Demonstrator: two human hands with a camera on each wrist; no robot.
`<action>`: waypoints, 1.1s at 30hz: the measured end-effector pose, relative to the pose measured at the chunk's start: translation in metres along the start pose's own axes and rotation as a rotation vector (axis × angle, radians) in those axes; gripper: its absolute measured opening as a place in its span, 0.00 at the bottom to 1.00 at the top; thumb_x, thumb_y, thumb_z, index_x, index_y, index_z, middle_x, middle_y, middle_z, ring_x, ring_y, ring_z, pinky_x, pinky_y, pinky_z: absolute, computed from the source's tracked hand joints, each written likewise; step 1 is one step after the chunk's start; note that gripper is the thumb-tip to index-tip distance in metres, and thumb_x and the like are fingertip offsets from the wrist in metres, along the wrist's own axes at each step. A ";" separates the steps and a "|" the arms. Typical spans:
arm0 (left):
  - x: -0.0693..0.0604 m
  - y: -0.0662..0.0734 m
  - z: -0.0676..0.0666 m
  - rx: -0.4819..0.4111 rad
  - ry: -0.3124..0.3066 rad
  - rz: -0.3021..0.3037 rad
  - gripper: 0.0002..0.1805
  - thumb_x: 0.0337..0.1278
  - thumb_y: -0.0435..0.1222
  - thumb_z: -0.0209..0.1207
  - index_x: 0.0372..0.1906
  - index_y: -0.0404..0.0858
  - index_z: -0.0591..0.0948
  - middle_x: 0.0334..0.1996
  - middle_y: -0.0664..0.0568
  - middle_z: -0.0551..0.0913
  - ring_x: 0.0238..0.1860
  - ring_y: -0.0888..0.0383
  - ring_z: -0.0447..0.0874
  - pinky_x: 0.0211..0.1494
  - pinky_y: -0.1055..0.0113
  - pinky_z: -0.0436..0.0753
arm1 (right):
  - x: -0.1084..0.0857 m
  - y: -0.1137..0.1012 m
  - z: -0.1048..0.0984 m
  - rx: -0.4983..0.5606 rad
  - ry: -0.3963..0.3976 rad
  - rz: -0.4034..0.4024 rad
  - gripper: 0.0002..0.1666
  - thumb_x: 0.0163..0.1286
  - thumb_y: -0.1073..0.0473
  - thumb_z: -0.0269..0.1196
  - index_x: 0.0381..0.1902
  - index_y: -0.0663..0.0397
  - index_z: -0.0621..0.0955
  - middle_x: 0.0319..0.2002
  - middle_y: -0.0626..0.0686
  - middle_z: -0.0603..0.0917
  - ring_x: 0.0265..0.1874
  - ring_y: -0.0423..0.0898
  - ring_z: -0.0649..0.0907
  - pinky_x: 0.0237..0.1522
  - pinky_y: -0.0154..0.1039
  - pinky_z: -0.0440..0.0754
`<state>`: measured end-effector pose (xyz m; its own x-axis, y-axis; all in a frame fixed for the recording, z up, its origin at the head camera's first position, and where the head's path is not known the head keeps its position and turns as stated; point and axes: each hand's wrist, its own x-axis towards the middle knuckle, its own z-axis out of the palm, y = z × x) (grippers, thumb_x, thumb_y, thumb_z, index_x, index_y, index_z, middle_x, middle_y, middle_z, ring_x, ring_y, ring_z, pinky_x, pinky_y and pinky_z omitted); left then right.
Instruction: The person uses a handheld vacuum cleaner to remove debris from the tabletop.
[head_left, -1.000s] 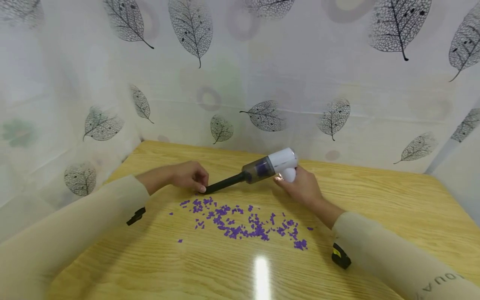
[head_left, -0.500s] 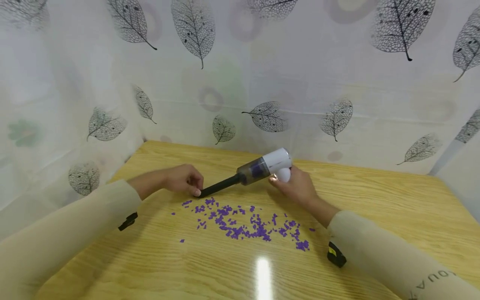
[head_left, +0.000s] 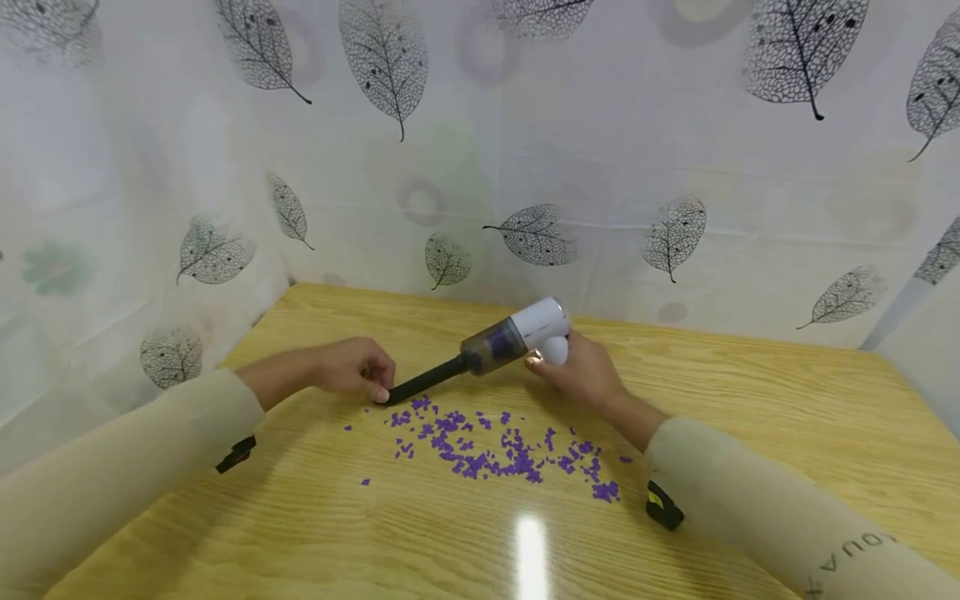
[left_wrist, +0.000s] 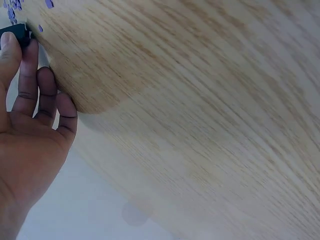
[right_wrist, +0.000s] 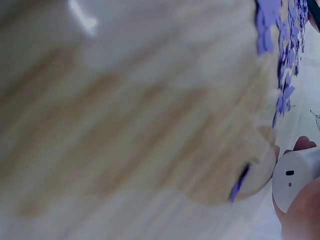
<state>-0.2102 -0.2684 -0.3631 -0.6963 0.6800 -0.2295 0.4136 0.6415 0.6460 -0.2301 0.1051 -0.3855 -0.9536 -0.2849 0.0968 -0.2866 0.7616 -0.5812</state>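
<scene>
A handheld vacuum cleaner (head_left: 491, 348) with a white body, a see-through dust cup and a long black nozzle (head_left: 429, 380) slants down to the left. Purple paper bits (head_left: 517, 467) lie scattered in front of it, and something purple shows inside the cup. My right hand (head_left: 588, 373) grips the white handle, whose round end (right_wrist: 291, 177) shows in the right wrist view. Thumb and forefinger of my left hand (head_left: 347, 367) pinch the nozzle's tip close to the tabletop. In the left wrist view, the other fingers (left_wrist: 47, 87) curl loosely beside the black tip (left_wrist: 17, 34).
The wooden table (head_left: 420, 533) reaches back to a leaf-printed curtain (head_left: 570, 150). Stray purple bits lie apart from the main spread, one at the front left (head_left: 365, 482) and one at the right (head_left: 626, 460). Light glares on the tabletop.
Both hands and the vacuum cleaner have moved left, the nozzle tip also a little nearer to me. Most of the small cluster of bits at the far left has gone from sight at the tip.
</scene>
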 end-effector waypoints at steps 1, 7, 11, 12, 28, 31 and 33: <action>-0.001 0.000 0.000 -0.005 -0.001 0.001 0.05 0.57 0.33 0.67 0.29 0.40 0.83 0.26 0.58 0.83 0.29 0.63 0.79 0.39 0.69 0.80 | 0.000 0.000 0.001 0.000 -0.002 0.000 0.36 0.63 0.39 0.68 0.55 0.62 0.77 0.39 0.60 0.84 0.35 0.53 0.83 0.32 0.40 0.80; -0.009 0.002 0.002 -0.005 -0.014 -0.009 0.05 0.57 0.33 0.68 0.28 0.40 0.83 0.25 0.59 0.82 0.28 0.65 0.77 0.37 0.70 0.78 | 0.001 -0.004 0.003 -0.005 -0.017 -0.001 0.36 0.63 0.39 0.68 0.54 0.63 0.77 0.39 0.60 0.84 0.35 0.53 0.83 0.32 0.41 0.80; -0.015 0.004 0.003 -0.001 -0.027 -0.020 0.06 0.57 0.35 0.68 0.28 0.40 0.83 0.25 0.59 0.82 0.29 0.64 0.78 0.37 0.70 0.79 | 0.000 -0.008 0.005 -0.013 -0.026 -0.007 0.36 0.63 0.38 0.68 0.54 0.63 0.77 0.39 0.60 0.84 0.35 0.52 0.83 0.32 0.40 0.80; -0.016 0.005 0.003 -0.005 -0.029 -0.019 0.06 0.57 0.35 0.68 0.28 0.40 0.83 0.25 0.59 0.82 0.29 0.64 0.78 0.37 0.70 0.79 | 0.000 -0.008 0.005 -0.011 -0.028 -0.011 0.36 0.63 0.39 0.68 0.54 0.63 0.77 0.39 0.60 0.84 0.35 0.53 0.83 0.32 0.41 0.80; -0.037 0.005 0.004 0.003 -0.044 0.029 0.06 0.57 0.35 0.68 0.28 0.40 0.82 0.24 0.60 0.81 0.28 0.68 0.75 0.36 0.71 0.78 | 0.000 -0.021 0.015 0.003 -0.051 -0.069 0.33 0.63 0.38 0.68 0.48 0.62 0.79 0.34 0.56 0.84 0.30 0.49 0.81 0.29 0.38 0.78; -0.034 0.003 0.004 0.000 -0.047 0.038 0.07 0.56 0.34 0.68 0.27 0.39 0.82 0.24 0.59 0.81 0.27 0.68 0.76 0.35 0.71 0.78 | 0.000 -0.022 0.015 -0.001 -0.060 -0.047 0.33 0.63 0.38 0.67 0.48 0.62 0.79 0.34 0.56 0.83 0.30 0.49 0.81 0.29 0.37 0.78; -0.031 0.002 0.003 -0.006 -0.053 0.041 0.07 0.55 0.34 0.68 0.27 0.38 0.82 0.24 0.58 0.81 0.27 0.68 0.76 0.35 0.71 0.78 | 0.000 -0.022 0.014 -0.008 -0.065 -0.037 0.33 0.63 0.37 0.67 0.48 0.62 0.78 0.34 0.56 0.83 0.30 0.49 0.81 0.28 0.37 0.78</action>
<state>-0.1861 -0.2870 -0.3570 -0.6466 0.7238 -0.2409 0.4379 0.6107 0.6597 -0.2226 0.0803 -0.3838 -0.9345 -0.3500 0.0655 -0.3227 0.7546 -0.5714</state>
